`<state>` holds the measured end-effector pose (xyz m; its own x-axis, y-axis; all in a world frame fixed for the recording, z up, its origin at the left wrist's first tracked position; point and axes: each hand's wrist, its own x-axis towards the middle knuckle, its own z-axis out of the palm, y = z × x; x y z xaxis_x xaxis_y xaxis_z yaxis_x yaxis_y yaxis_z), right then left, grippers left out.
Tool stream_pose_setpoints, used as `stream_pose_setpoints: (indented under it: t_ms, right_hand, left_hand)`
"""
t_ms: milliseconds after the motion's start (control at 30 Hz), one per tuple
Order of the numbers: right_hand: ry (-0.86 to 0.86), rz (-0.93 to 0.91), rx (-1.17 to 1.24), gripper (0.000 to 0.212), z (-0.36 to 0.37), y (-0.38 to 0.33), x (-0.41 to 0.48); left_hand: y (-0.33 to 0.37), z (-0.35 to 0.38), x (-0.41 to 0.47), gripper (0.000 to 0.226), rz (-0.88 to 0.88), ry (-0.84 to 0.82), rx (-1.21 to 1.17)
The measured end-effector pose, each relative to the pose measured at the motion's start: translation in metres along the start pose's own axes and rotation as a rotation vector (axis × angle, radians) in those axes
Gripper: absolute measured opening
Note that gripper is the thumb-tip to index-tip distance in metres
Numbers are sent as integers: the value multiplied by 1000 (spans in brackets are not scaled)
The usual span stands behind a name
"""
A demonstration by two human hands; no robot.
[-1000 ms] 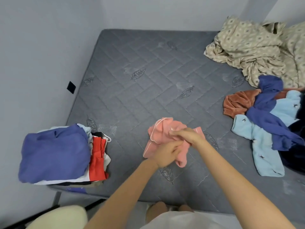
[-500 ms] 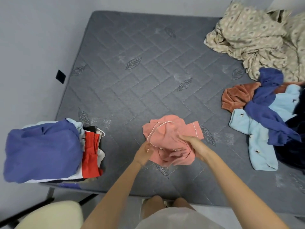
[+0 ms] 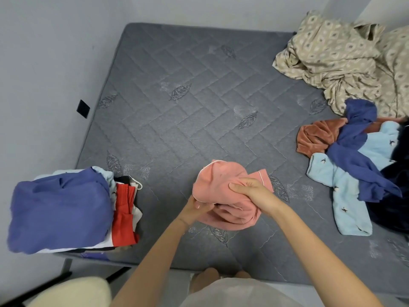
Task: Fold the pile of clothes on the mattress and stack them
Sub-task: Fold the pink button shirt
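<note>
Grey quilted mattress (image 3: 199, 96), set against pale walls. Near its front edge: right hand (image 3: 256, 196) clenched on a bunched pink garment (image 3: 219, 180), left hand (image 3: 197, 207) pinching the piped hem from below. At the mattress's front-left corner, a folded stack (image 3: 59, 207); along its right side, unfolded clothes (image 3: 358, 162); at its far-right corner, a crumpled patterned sheet (image 3: 343, 58).

Grey quilted mattress (image 3: 188, 107) here. Folded stack (image 3: 59, 209) sits on its corner, well left of my left grip (image 3: 197, 207). Unfolded pile (image 3: 358, 160) is out right of my right grip (image 3: 254, 193), with a crumpled beige sheet (image 3: 332, 54) beyond that.
</note>
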<state>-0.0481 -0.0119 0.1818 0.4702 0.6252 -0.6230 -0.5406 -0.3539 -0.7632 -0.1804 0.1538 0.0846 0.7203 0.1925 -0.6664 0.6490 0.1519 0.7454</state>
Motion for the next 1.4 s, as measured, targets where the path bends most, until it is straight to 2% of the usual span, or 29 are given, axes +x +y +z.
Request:
stream_pose_setpoints:
  t_ms: [67,200,267,333,400,467,533,600,700,767,833,933,1000,1067,1100,1200,1233,1333,1400]
  right_hand:
    - [-21,-10,19,20,4,-11,-1]
    - [2,-63,-8,26,5,-27,-1]
    - [85,-121,-35,28,2,-30,-1]
    - [174,-163,-58,28,-4,-31,-1]
    - [218,-228,-191,23,-10,-33,-3]
    - [213,-243,-344,18,-15,-35,-6]
    - [177,-226,-443,12,-17,-38,-9]
    - [167,-219,-414,3,-17,-40,-9]
    - [195,-176,-220,32,-7,-54,-13]
    - [168,-117,-233,44,2,-65,-17]
    - [179,-112,-242,36,10,-73,-20]
    - [286,-208,-81,30,17,-83,-23]
    - [276,-251,-25,18,24,-92,-26]
    - [231,-255,-47,9,31,-98,-27]
    - [212,-257,-69,9,34,-100,-27]
    - [205,-260,-87,17,36,-104,-28]
    - [211,-259,-58,19,37,-106,-29]
    - [182,-249,81,22,34,-110,-34]
    - [152,-244,151,24,30,-112,-37]
  left_hand:
    - [11,-1,0,52,16,-38,-89]
    - [33,-3,2,11,127,-21,-61]
    - [49,-6,2,13,157,44,-54]
    - [65,-9,-3,3,227,93,-108]
    - [77,-14,-6,16,296,156,-85]
    - [87,-19,-6,8,328,191,-103]
    - [101,-21,-10,9,362,184,-100]
    - [113,-22,-14,9,412,164,-31]
    - [129,-22,-19,1,442,105,64]
    - [140,-23,-27,9,465,78,113]
    - [150,-25,-35,8,488,53,131]
    - [159,-29,-41,18,548,76,166]
    - [158,-29,-41,21,562,110,180]
    - [149,-30,-37,12,524,119,137]
    - [141,-32,-33,24,487,113,107]
    - [122,-37,-25,81,291,112,71]
    - [117,-38,-23,86,243,100,71]
    - [108,-41,-17,66,174,4,92]
    - [108,-41,-12,66,152,-50,55]
